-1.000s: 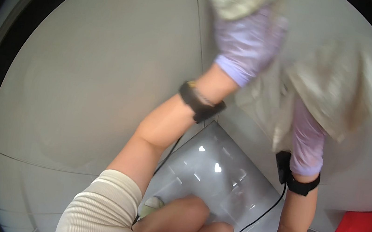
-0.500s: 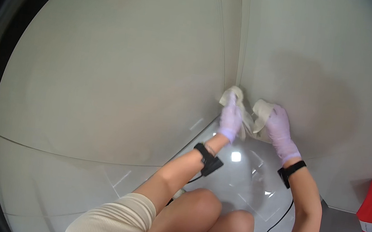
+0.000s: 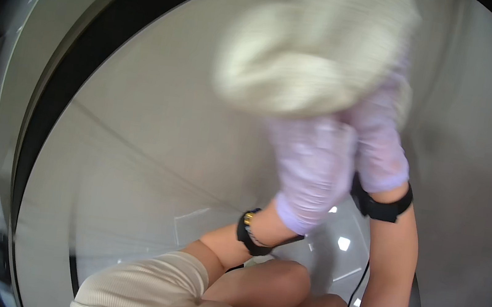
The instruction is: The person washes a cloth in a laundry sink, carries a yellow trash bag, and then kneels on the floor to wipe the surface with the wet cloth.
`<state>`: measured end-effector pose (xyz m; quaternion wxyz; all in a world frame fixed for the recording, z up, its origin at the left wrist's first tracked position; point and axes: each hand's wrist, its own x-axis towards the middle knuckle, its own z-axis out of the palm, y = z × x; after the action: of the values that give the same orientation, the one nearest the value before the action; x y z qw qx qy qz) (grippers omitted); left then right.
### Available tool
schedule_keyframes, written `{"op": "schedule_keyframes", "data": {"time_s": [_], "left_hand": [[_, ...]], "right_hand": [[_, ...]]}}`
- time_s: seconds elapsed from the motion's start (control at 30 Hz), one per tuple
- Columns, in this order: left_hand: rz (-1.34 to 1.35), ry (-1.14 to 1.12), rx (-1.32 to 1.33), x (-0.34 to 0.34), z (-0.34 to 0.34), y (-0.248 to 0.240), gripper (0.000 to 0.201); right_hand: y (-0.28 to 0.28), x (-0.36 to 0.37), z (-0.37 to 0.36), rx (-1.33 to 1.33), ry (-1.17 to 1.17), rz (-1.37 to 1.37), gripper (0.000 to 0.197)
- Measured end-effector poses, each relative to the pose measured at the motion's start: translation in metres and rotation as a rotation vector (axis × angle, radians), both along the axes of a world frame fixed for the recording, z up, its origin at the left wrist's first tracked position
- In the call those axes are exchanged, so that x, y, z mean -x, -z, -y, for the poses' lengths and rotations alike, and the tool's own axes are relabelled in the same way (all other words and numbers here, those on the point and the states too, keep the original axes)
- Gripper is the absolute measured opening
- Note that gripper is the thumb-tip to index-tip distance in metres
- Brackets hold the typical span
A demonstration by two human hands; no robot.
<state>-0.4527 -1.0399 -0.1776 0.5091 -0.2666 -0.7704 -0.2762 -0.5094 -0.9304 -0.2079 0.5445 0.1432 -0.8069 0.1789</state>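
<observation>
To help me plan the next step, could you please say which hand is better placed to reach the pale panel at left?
Probably the left hand: it lies nearer that pale panel, with the cloth hiding its fingers; the right hand is farther right.

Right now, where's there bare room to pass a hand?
Bare: the left panel, between the curved black band and the left hand; also the right panel, right of the right hand and its wrist strap. Crowded: top centre, where the blurred cream cloth hides both hands' fingers; lower centre, where knees and a black cable crowd the glossy floor.
</observation>
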Motion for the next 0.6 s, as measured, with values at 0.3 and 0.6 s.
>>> {"op": "schedule_keyframes", "data": {"time_s": [0.3,0.6], "left_hand": [[0.446,0.105,0.605,0.028,-0.001,0.102,0.065],[0.108,-0.224,-0.014,-0.011,0.183,0.013,0.071]], "right_hand": [[0.084,-0.033,0.053,0.102,-0.162,0.264,0.041],[-0.030,-0.013,0.180,0.145,-0.351,-0.074,0.046]]}}
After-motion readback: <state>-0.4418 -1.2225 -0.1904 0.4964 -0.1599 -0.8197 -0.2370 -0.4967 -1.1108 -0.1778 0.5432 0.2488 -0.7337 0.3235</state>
